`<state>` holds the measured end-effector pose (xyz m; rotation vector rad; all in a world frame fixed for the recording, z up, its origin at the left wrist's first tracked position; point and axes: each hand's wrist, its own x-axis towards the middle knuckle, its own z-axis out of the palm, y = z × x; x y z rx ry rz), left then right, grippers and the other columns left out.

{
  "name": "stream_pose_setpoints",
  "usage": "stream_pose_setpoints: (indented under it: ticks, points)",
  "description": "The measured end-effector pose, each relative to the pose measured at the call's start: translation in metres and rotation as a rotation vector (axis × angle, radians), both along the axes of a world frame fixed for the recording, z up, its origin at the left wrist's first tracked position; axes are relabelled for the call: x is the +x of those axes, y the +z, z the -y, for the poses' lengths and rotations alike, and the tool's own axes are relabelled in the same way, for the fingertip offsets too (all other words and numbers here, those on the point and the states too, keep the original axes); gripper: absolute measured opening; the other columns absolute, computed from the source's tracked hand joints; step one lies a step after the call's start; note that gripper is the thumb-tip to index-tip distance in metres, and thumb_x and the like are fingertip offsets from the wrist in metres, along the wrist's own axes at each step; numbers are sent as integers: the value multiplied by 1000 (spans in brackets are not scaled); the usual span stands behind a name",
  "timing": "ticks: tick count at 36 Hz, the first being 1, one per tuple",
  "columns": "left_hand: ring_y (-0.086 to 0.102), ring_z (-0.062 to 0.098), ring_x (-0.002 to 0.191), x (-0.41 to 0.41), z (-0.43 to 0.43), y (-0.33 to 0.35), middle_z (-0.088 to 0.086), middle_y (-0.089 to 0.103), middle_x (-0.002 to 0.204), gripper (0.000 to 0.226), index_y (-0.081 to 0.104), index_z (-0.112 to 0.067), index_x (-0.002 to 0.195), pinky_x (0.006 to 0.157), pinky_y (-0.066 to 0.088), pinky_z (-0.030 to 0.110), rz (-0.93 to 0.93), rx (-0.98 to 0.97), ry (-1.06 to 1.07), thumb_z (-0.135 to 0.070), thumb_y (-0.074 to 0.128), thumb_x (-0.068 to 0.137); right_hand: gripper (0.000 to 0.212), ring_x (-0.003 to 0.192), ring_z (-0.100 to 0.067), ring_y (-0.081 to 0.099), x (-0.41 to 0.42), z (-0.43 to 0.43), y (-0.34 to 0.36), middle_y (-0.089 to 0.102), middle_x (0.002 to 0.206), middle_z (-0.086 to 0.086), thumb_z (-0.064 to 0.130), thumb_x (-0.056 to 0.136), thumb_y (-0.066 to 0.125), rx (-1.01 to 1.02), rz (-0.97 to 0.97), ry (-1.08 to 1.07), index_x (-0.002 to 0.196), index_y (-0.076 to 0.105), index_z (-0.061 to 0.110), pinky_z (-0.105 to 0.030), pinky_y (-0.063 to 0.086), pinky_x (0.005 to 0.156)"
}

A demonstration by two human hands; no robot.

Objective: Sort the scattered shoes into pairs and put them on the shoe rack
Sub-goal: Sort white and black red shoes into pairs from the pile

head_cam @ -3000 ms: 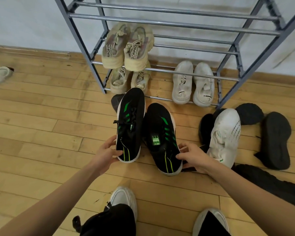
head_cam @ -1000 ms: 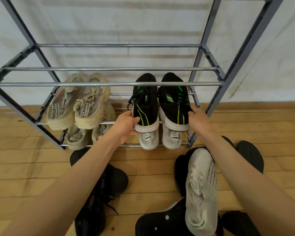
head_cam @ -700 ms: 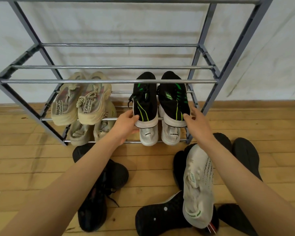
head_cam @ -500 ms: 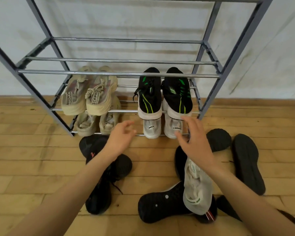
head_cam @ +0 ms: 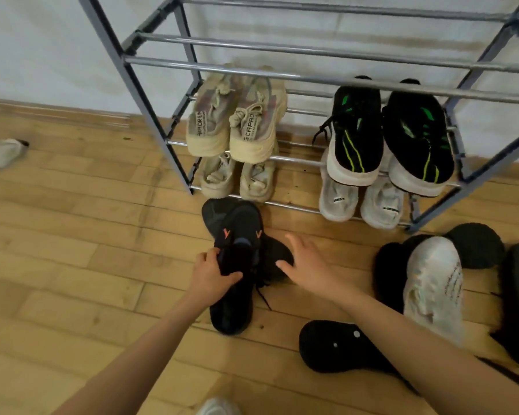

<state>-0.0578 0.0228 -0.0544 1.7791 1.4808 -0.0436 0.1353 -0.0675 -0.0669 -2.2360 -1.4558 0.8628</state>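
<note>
Currently we are crouching before the shoe rack (head_cam: 150, 94), both bare arms reaching toward a heap of black sneakers on the wooden floor (head_cam: 72, 235). Our left hand (head_cam: 212, 272) is gripping the black sneaker with orange marks (head_cam: 237, 265), thumb and fingers closing around its collar; that shoe is lying lengthwise on the boards, toe pointing toward the rack's front rail. A second black shoe (head_cam: 274, 256) is lying just beside it, partly beneath. Our right hand (head_cam: 307, 265) is hovering over that second shoe with fingers spread and empty; whether it is touching the shoe we cannot tell.

On the rack, the beige pair (head_cam: 237, 124) is sitting at the left end of the middle shelf, heels overhanging the front bar. The black-and-green pair (head_cam: 387, 136) is sitting at the right end, close against the right post. Bare rail is showing between the two pairs. Below, another beige pair (head_cam: 237, 178) and a white pair (head_cam: 360, 202) are occupying the bottom shelf.

Right of our arms, a white sneaker (head_cam: 432, 289) is resting on top of several black shoes (head_cam: 474, 244), crowding that side. Left of the rack the floor is lying open, except for one pale shoe (head_cam: 3, 151) near the wall.
</note>
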Motion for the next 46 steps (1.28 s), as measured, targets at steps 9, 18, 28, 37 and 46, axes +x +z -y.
stream_pose_setpoints:
  ticks: [9,18,28,37,46]
  points:
    - [59,23,104,-16,-9,-24,6,59,116,69,25,-21,122,81,51,35,200,-272,125,-23,76,76,72,122,-31,45,-9,-40,-26,42,135,-13,35,83,65,-270,-185,-181,142,28,14,-38,42,99]
    - [58,8,88,-31,-17,-33,-9,65,95,24,57,-28,90,60,47,27,281,-525,241,-12,72,79,77,106,-23,59,13,-47,-21,61,119,-8,34,60,85,-463,-498,-272,124,52,7,-37,53,86]
    - [58,12,90,-34,-1,-24,-5,64,98,30,54,-19,109,58,49,28,435,-439,484,-15,68,83,61,98,-26,48,7,9,24,42,110,-8,17,64,79,86,517,-52,115,45,14,-34,40,73]
    - [59,20,87,-20,27,-26,4,64,96,29,56,-9,112,70,52,37,362,-520,543,-14,65,85,35,117,-23,39,12,69,1,44,124,-3,40,87,55,-202,369,222,118,55,23,-37,35,93]
    - [57,26,104,-19,35,-27,12,61,120,39,50,-6,122,85,51,44,323,-529,522,-11,64,87,46,111,-26,48,20,56,-6,46,124,-10,33,84,64,-125,124,-148,121,43,13,-35,45,87]
